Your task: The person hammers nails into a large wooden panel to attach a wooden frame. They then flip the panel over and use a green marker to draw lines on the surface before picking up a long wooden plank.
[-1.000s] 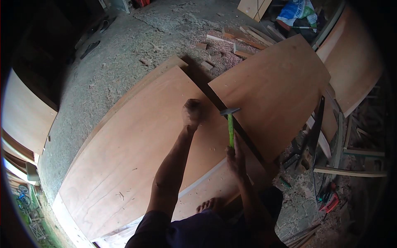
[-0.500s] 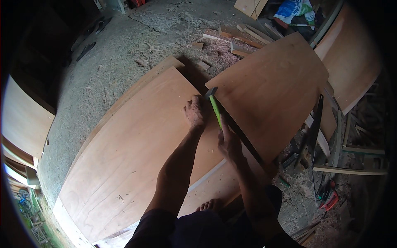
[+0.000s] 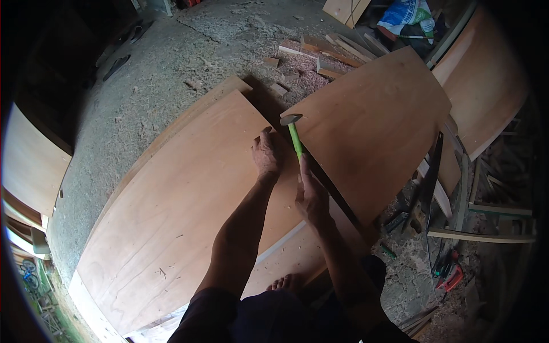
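My right hand (image 3: pixel 312 197) grips a hammer (image 3: pixel 295 135) by its bright green handle. The dark metal head is up, just right of my left hand and over the gap between two plywood sheets. My left hand (image 3: pixel 265 153) rests at the right edge of the large plywood sheet (image 3: pixel 189 183), fingers curled and closed at the edge. What they hold, if anything, is too small to make out. Several loose nails (image 3: pixel 163 273) lie on the sheet's near left part. Another plywood sheet (image 3: pixel 377 126) lies to the right, across a narrow dark gap.
Wood offcuts (image 3: pixel 331 54) and sawdust lie on the concrete floor beyond the sheets. At the right are a handsaw (image 3: pixel 433 171), a red power tool (image 3: pixel 453 278) with a cord, and wood strips (image 3: pixel 483 235). My bare foot (image 3: pixel 283 282) shows near the sheet's front edge.
The hammer has lifted slightly and its head has turned to show more of its side. My left hand stays at the sheet's edge. The whole view has shifted a little.
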Demonstrator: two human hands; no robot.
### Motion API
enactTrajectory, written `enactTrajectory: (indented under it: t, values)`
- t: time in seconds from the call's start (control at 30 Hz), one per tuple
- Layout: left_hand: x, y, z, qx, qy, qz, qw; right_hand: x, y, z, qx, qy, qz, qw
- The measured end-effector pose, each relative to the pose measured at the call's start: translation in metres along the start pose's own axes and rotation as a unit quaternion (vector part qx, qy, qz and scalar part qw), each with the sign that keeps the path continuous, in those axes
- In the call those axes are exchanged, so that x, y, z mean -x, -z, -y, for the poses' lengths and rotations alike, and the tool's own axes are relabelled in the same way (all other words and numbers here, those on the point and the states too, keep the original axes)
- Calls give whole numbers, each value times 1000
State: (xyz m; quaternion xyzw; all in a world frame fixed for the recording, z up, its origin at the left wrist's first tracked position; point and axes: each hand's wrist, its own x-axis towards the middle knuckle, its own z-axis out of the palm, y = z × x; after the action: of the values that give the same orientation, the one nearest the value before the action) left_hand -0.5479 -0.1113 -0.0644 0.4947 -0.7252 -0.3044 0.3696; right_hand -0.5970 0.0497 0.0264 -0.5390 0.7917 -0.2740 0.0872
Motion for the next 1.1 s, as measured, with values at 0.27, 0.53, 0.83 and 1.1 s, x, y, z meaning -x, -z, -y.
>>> enactTrajectory:
  t: [0.27, 0.53, 0.83, 1.1]
  values:
    - [-4, 5, 10, -3, -22, -10, 1000, -8, 14, 22, -83, 34, -86, 992]
    - [0, 6, -3, 13, -15, -4, 1000, -9, 10, -1, -30, 135, -153, 978]
    - [3, 30, 9, 38, 3, 61, 997, 5, -13, 2, 34, 9, 43, 998]
    - [138, 167, 36, 99, 11, 94, 991, 66, -23, -20, -95, 16, 49, 994]
